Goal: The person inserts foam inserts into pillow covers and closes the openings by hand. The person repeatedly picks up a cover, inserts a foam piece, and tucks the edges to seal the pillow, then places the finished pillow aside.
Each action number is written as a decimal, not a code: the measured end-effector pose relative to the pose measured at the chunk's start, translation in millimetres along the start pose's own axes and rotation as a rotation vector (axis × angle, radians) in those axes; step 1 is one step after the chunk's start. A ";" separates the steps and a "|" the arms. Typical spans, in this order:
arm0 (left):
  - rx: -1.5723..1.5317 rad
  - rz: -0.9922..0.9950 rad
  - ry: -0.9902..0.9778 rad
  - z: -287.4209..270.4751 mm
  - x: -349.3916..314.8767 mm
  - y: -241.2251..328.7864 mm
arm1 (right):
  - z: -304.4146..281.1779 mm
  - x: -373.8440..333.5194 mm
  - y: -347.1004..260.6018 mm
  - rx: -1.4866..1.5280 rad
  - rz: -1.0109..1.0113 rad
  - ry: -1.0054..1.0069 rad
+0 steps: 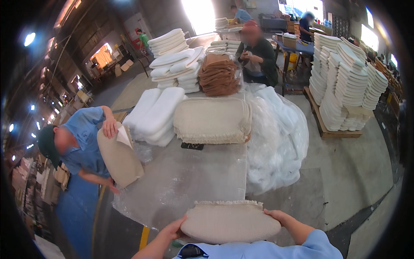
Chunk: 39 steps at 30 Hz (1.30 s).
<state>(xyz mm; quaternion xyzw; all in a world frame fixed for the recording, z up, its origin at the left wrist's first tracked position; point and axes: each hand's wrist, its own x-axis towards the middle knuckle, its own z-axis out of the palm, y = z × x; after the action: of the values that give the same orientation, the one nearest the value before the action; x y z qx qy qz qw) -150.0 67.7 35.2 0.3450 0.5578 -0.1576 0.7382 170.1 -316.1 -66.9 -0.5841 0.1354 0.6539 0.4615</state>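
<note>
The left hand (pixel 176 228) and the right hand (pixel 278 216) are well apart, each closed on one end of a beige cushion (pixel 230 221). It is held level against the person's front, at the near edge of the plastic-covered table (pixel 202 172), its fringed side facing the table; whether it touches the top I cannot tell. If either hand loosens, that end could sag, and a grip on the fringe alone (loose threads by the look of it) might fray the weave.

Past the bare middle, a stack of fringed beige covers (pixel 211 116) lies by the table's right edge; a knock from the left could push it over. Beside it, a clear plastic bag (pixel 276 138) of white filling bulges beyond that edge and might slide if snagged. At the left edge a co-worker (pixel 82 123) holds another beige piece (pixel 118 157); reaching across could jostle it. White pads (pixel 161 114) and folded brown cloth (pixel 219 75) sit toward the far end, where a leaning pile could topple.
</note>
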 end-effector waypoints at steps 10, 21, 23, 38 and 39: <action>0.237 0.599 0.092 91.9 -55.9 69.5 | 7.8 -15.8 36.4 0.194 -0.440 -0.043; 0.406 1.245 -0.032 183.8 -155.4 90.2 | 68.5 -7.0 21.6 0.769 -0.540 -0.152; 0.364 1.329 -0.017 191.5 -153.6 79.0 | 76.6 0.1 29.7 0.809 -0.536 -0.160; 0.679 1.593 0.193 167.2 -195.8 83.9 | 111.1 -108.7 -95.1 0.011 -1.528 0.415; 0.721 1.610 0.231 167.9 -194.6 79.0 | 119.0 -136.3 -114.1 -0.118 -1.663 0.437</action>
<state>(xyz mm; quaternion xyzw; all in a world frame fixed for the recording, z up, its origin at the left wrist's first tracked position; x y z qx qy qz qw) -45.1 -20.7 266.4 0.8577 0.1334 0.2788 0.4108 166.2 -230.3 129.0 -0.6293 -0.2848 -0.0178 0.7229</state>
